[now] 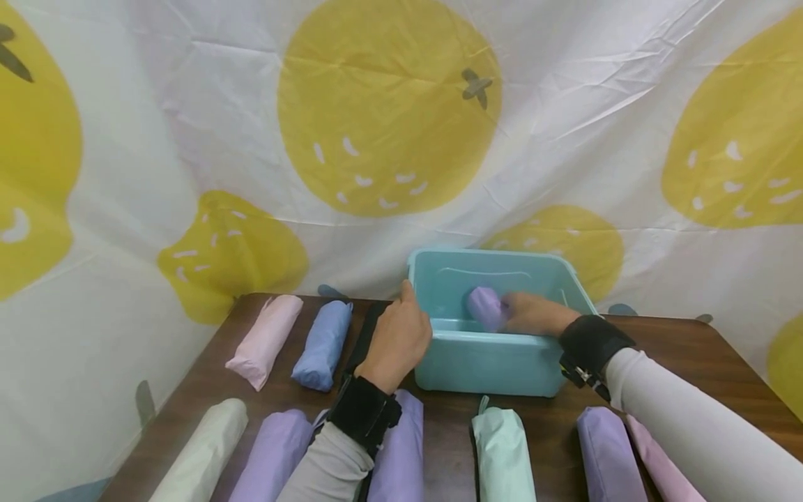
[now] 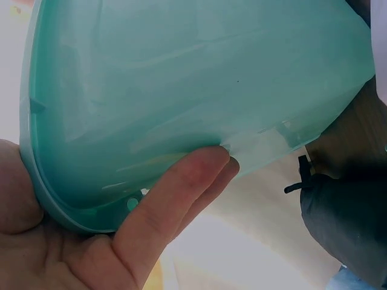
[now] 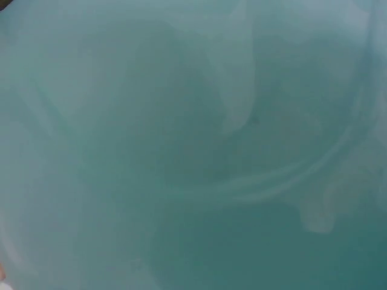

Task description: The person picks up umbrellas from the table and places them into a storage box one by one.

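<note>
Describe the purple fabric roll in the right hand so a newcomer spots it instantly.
On the brown wood-grain table, find the open teal plastic bin. Within its opening, the person's right hand holds the purple fabric roll. It is the only roll visible in the bin; the other purple rolls lie on the table, nearer the person.

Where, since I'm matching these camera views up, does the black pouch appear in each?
Head: the black pouch lies left of the teal bin, partly behind the left hand.
Left wrist: lower right, at the edge.
Right wrist: not in it.
Shared landmark: the teal bin, in all three.
</note>
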{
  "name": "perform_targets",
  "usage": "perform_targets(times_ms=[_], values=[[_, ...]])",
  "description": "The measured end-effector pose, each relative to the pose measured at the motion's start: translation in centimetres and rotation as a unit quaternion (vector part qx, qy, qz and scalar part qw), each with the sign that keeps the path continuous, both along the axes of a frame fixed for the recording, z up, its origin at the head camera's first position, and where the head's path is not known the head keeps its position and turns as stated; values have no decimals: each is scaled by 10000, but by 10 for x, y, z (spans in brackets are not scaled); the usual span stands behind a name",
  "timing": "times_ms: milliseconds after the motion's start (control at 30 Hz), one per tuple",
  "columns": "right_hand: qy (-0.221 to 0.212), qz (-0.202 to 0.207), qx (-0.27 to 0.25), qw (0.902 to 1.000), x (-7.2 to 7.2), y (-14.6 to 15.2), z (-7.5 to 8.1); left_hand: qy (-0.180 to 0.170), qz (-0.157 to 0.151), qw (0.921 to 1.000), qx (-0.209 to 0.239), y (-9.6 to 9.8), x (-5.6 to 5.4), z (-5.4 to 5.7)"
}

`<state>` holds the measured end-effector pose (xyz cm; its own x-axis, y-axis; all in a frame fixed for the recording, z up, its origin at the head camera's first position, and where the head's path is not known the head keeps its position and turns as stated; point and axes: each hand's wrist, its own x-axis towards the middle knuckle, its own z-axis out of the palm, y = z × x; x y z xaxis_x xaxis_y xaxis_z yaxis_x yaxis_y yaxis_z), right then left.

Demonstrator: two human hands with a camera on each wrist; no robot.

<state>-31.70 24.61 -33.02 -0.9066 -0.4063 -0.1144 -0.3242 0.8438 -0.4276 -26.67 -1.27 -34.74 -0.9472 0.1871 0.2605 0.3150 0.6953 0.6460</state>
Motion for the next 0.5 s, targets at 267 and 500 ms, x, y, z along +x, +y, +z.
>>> perform_targets(times_ms=[267,500], values=[[-36,-165,262,9995,-78,44,-81,-35,0,10000,-28,1,1,1],[-427,-427,293,9977,-86,42,-89,-86,-3,10000,33,1,2,1]])
